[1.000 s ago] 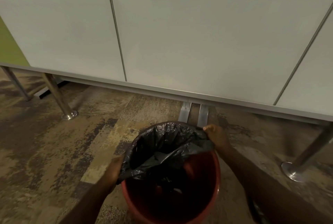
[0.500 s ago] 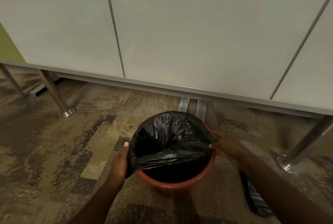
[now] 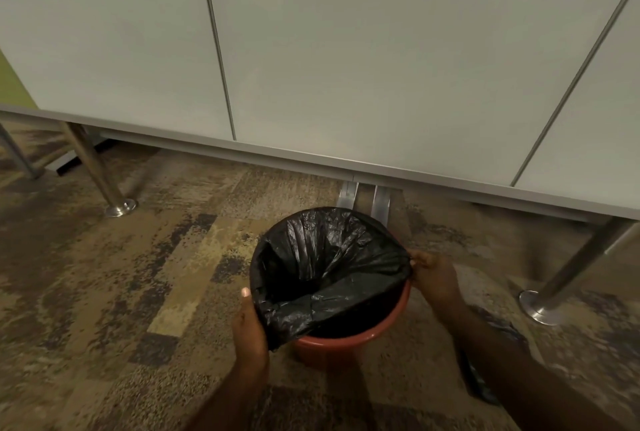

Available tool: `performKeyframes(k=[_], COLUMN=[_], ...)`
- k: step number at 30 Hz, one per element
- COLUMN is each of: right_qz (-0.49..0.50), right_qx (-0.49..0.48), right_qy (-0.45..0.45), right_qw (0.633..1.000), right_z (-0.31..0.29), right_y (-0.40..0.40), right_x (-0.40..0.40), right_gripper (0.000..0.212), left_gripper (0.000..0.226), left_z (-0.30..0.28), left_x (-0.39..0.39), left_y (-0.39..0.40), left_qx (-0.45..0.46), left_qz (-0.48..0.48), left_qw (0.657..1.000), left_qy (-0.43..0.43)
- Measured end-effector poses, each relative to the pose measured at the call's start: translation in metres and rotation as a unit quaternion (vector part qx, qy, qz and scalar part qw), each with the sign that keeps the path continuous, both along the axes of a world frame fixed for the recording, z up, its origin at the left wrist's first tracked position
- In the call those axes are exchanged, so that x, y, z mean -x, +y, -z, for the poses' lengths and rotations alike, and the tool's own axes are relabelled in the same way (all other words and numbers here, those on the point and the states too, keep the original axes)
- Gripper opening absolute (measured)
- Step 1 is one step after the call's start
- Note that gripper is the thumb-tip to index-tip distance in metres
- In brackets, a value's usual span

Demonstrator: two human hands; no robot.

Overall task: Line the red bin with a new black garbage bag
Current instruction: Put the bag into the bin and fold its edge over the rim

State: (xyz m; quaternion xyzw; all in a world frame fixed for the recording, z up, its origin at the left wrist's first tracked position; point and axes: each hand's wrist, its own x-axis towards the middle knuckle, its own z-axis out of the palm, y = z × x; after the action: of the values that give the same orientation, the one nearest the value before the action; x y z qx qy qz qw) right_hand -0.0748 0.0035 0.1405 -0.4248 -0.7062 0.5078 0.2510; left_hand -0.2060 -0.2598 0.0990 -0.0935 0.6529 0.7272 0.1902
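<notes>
The red bin (image 3: 349, 339) stands on the carpet just in front of a white desk. A black garbage bag (image 3: 325, 268) is stretched over its far and left rim and sags into the bin; the near rim shows bare red. My left hand (image 3: 247, 325) grips the bag's edge at the bin's left side, thumb up. My right hand (image 3: 433, 274) pinches the bag's edge at the right rim and pulls it taut.
The white desk panel (image 3: 311, 67) fills the upper view, its edge overhanging the floor. Metal legs stand at left (image 3: 119, 205) and right (image 3: 540, 306), and a flat metal bracket (image 3: 363, 196) sits behind the bin. A dark flat object (image 3: 481, 389) lies on the carpet under my right forearm.
The view has pulled back from the bin. The bag has spread wider over the rim, and both hands have moved down along its sides.
</notes>
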Motion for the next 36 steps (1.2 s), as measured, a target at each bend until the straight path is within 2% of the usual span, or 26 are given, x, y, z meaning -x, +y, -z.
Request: performKeyframes(k=[2,4,9,13,16,20,26,28,30,33,36], right_qz=[-0.02,-0.021,0.072,0.03,0.032,0.04,0.035,0.024,0.009,0.014,0.026], right_qx=[-0.056,-0.064,0.113,0.075,0.068,0.081,0.192,0.154,0.065,0.018,0.074], right_qy=[-0.018,-0.029,0.057,0.03,0.003,0.003,0.072,0.043,-0.016,-0.019,0.052], right_qw=[0.998,0.997,0.989,0.996,0.997,0.996,0.978,0.987,0.998,1.0,0.996], right_z=[0.001,0.003,0.002,-0.002,-0.005,-0.008,0.004,0.007,0.008,0.004,0.005], right_y=[-0.001,0.0,0.003,-0.007,-0.008,-0.003,0.001,0.004,0.009,0.01,0.003], right_x=[0.0,-0.003,-0.005,-0.005,-0.002,-0.002,-0.008,-0.012,-0.012,-0.009,-0.005], right_gripper=[0.032,0.031,0.029,0.022,0.009,0.011,0.016,0.016,0.015,0.015,0.01], left_gripper=[0.069,0.068,0.065,0.04,0.053,0.051,0.036,0.029,0.032,0.042,0.038], left_z=[-0.002,-0.004,-0.002,0.0,-0.001,0.003,0.014,0.017,0.018,0.017,0.013], left_x=[-0.006,-0.011,-0.024,-0.028,-0.031,-0.034,-0.038,-0.041,-0.042,-0.046,-0.054], left_y=[0.003,0.004,0.004,0.005,0.007,0.009,0.003,-0.001,-0.004,-0.004,-0.003], left_qx=[-0.012,-0.015,-0.002,0.021,0.012,0.021,0.021,0.016,0.012,-0.017,-0.115], left_qz=[-0.011,-0.005,0.025,0.025,0.006,-0.013,-0.035,-0.002,0.028,0.025,-0.02], left_qw=[1.0,1.0,0.995,0.995,0.997,0.997,0.994,0.994,0.993,0.997,0.993], left_qy=[-0.001,0.025,0.094,0.093,0.076,0.075,0.099,0.106,0.11,0.066,-0.033])
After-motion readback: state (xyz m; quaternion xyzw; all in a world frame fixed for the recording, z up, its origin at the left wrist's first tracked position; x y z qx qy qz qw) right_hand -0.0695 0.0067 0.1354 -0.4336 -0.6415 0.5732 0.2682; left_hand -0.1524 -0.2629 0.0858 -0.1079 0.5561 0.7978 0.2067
